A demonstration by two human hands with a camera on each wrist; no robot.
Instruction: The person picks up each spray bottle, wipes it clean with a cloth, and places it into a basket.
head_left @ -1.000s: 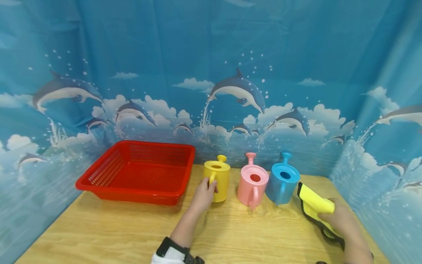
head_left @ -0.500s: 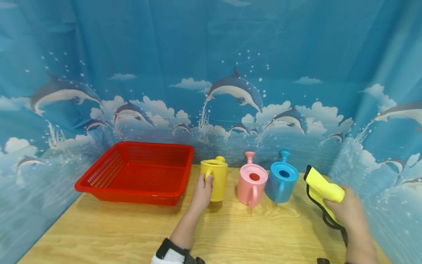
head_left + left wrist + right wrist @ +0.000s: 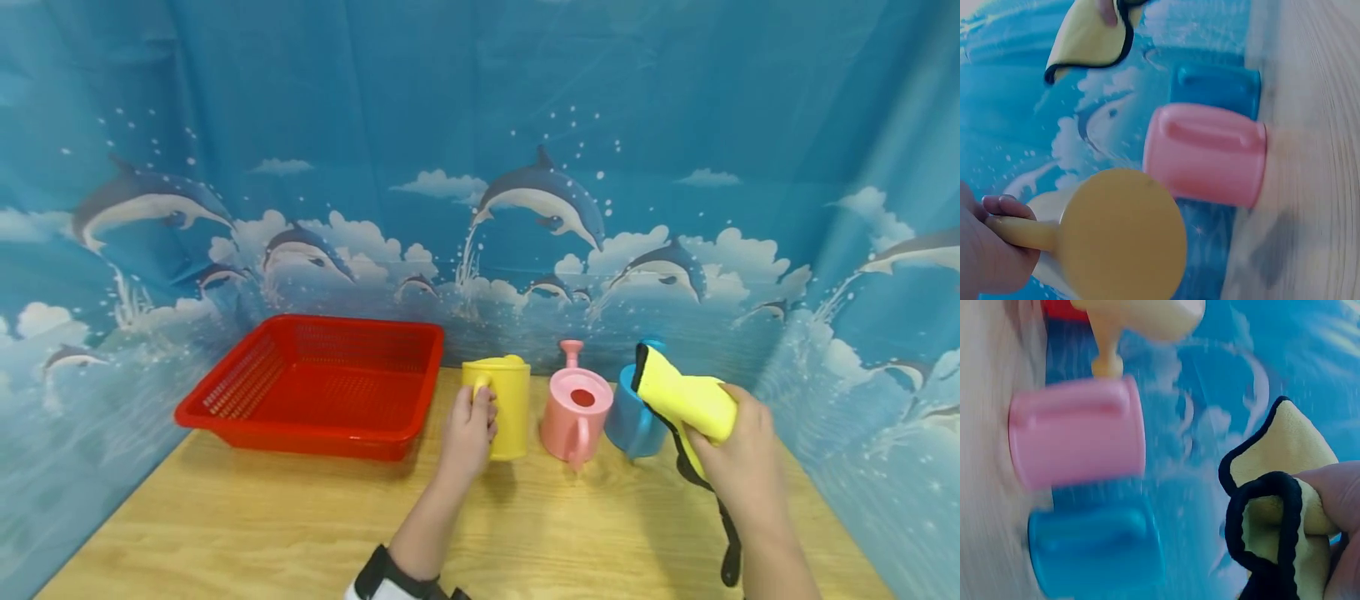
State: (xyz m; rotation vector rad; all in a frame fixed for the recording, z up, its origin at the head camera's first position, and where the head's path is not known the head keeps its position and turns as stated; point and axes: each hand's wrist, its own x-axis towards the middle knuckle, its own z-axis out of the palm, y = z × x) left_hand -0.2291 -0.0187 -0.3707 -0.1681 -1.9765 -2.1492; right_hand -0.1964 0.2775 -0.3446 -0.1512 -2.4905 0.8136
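My left hand (image 3: 465, 437) grips the handle of a yellow watering can (image 3: 513, 410), its fingers wrapped round it. The can is raised above the table and tips back; its flat base (image 3: 1124, 237) faces the left wrist camera. In my right hand (image 3: 742, 454) is a bunched yellow cloth (image 3: 675, 390) with black edging, lifted in the air on the right. From the head, the cloth overlaps part of a blue watering can (image 3: 632, 423). A pink watering can (image 3: 564, 429) stands upright on the table between the yellow and blue ones.
A red plastic basket (image 3: 315, 442) with perforated sides stands at the back left of the wooden table (image 3: 300, 517). Behind everything hangs a blue curtain (image 3: 375, 125) printed with dolphins and clouds.
My left hand has lifted the yellow watering can off the table and tipped it back. My right hand has raised the cloth from the table and carried it left, before the blue can.
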